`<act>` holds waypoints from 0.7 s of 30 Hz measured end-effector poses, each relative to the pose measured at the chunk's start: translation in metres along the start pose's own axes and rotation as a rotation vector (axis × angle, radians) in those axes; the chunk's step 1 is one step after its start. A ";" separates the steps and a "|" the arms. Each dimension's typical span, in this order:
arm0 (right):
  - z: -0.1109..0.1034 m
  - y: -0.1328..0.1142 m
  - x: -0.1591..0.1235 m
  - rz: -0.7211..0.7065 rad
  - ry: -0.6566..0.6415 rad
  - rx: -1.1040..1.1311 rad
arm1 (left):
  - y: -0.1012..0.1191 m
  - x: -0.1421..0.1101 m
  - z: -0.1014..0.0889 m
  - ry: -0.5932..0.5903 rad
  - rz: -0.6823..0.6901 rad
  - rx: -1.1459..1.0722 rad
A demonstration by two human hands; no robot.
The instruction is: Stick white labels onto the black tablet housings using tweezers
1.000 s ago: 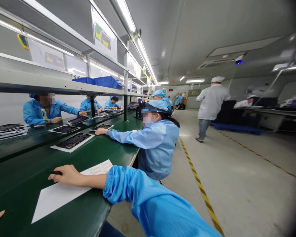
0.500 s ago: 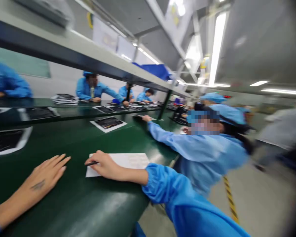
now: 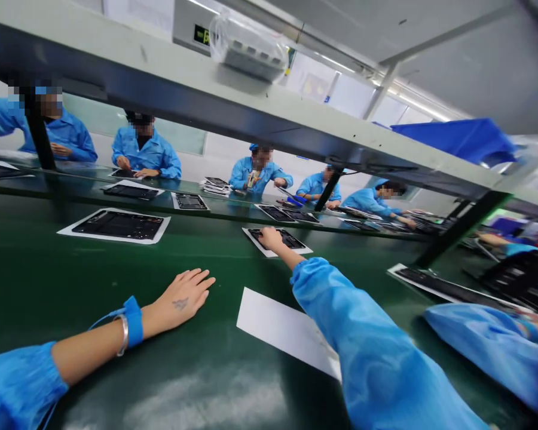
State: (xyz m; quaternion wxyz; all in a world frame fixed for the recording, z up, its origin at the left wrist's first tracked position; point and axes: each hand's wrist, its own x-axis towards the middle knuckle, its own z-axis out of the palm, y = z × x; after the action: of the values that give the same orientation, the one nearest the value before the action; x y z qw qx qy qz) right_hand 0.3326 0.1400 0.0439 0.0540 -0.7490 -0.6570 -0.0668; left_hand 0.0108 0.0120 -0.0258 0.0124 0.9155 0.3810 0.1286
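Note:
My left hand (image 3: 179, 301) lies palm down on the green bench (image 3: 170, 370), fingers stretched out and slightly apart, holding nothing. A blue strap and a silver bangle circle that wrist. Across the bench, my right hand (image 3: 271, 239) is over a flat black panel with electronic parts (image 3: 291, 240), which lies on a white sheet. Its fingers are curled down onto the panel's left part; what is in them is hidden. Under my right forearm, nearer to me, sits a blank-looking white sheet of paper (image 3: 278, 325), its right side covered by my sleeve.
Another black panel on white paper (image 3: 116, 226) lies to the left, and one more (image 3: 448, 283) to the right. A grey shelf (image 3: 269, 113) with dark posts crosses overhead. Several co-workers in blue sit opposite; a co-worker's sleeve (image 3: 484, 340) rests close on the right.
My right hand has left the white paper, where it held a black pen, and reached forward to the panel. My left hand stays flat on the bench. The view has turned left.

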 end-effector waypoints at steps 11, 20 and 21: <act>0.027 -0.004 0.022 0.022 -0.127 -0.103 | -0.004 0.000 0.012 0.056 0.029 -0.057; 0.026 -0.013 0.019 -0.066 -0.201 -0.088 | -0.006 0.002 0.015 0.085 0.035 -0.087; 0.025 -0.015 0.018 -0.070 -0.208 -0.079 | -0.006 0.001 0.015 0.085 0.037 -0.083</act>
State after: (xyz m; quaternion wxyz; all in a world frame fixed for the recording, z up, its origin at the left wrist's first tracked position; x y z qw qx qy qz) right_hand 0.3209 0.1634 0.0219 -0.0465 -0.7302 -0.6815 -0.0163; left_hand 0.0110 0.0186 -0.0408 0.0318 0.9147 0.3587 0.1833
